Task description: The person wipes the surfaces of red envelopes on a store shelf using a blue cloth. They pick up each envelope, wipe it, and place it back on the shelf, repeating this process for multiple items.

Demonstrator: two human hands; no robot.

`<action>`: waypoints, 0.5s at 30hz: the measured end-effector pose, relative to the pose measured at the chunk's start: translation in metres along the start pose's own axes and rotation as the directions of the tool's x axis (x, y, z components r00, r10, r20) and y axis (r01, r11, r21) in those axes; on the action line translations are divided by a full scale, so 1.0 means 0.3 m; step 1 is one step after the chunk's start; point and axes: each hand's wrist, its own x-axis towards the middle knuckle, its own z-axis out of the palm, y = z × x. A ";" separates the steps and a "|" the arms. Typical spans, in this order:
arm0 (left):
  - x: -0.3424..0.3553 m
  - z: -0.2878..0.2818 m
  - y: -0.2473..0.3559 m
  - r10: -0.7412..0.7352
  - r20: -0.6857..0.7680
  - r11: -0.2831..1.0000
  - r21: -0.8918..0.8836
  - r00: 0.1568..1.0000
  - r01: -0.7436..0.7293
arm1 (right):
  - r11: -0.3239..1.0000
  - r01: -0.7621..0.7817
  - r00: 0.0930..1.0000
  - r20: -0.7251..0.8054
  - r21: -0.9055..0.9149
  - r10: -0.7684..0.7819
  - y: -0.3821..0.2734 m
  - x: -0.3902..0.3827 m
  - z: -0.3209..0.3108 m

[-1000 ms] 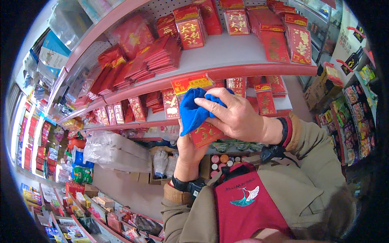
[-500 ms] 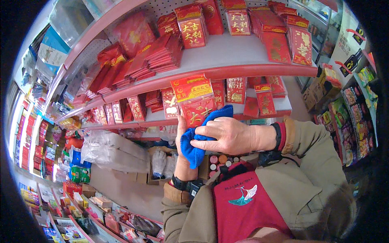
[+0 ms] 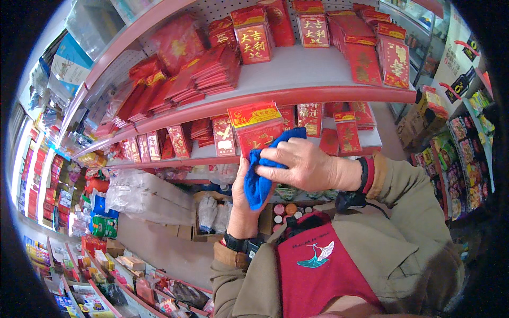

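Observation:
My left hand (image 3: 244,191) holds a pack of red envelopes (image 3: 255,127) upright in front of the middle shelf, its yellow-and-red top band showing. My right hand (image 3: 302,167) is closed on a blue cloth (image 3: 259,188), which lies against the lower part of the pack and partly hides both the pack and my left fingers. Stacks of red envelopes (image 3: 214,71) with gold designs fill the upper shelf (image 3: 265,74) above my hands, and more packs (image 3: 179,140) stand on the shelf behind them.
Below are a large plastic-wrapped bundle (image 3: 148,193), a box holding gloves (image 3: 209,209) and several round jars (image 3: 290,209). Racks of packaged goods (image 3: 466,153) stand at the right, with cartons (image 3: 416,116) beside them. More crowded shelves (image 3: 95,265) line the lower left.
My right hand and the cloth have moved down from the pack's top, uncovering its band. Since half a second ago they have risen slightly and shifted a little right.

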 end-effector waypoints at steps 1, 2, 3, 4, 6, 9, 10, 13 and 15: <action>-0.003 0.002 0.001 -0.010 0.045 0.999 0.032 0.999 0.009 | 1.000 -0.017 1.000 -0.023 -0.017 0.016 0.009 0.004 -0.002; -0.001 0.005 -0.001 -0.002 0.053 0.995 0.098 0.999 -0.003 | 0.999 -0.038 0.998 -0.047 -0.031 0.037 0.019 0.007 -0.005; -0.002 0.009 -0.006 0.000 0.067 0.994 0.109 0.998 -0.008 | 0.996 -0.069 0.997 -0.050 -0.049 0.066 0.028 0.009 -0.007; -0.001 0.013 -0.010 -0.008 0.062 0.993 0.121 0.998 0.000 | 0.993 -0.100 0.994 -0.057 -0.069 0.096 0.039 0.011 -0.009; -0.002 0.020 -0.015 -0.058 0.143 0.992 0.120 0.988 0.041 | 0.987 -0.144 0.982 -0.136 -0.066 0.134 0.064 0.015 -0.007; 0.006 0.021 -0.023 -0.079 0.186 0.995 0.069 0.979 0.067 | 0.982 -0.171 0.972 -0.176 -0.082 0.155 0.068 0.015 0.013; 0.007 0.019 -0.028 -0.046 0.143 0.994 0.102 0.989 0.031 | 0.983 -0.169 0.974 -0.168 -0.076 0.155 0.057 0.012 0.021; 0.013 0.007 -0.034 0.086 0.142 0.992 0.082 0.986 -0.099 | 0.992 -0.114 0.992 -0.067 -0.049 0.111 0.013 -0.005 0.039; 0.018 -0.004 -0.008 -0.056 0.138 0.990 -0.121 0.989 0.073 | 0.998 -0.063 0.998 0.004 -0.012 0.063 -0.015 -0.022 0.045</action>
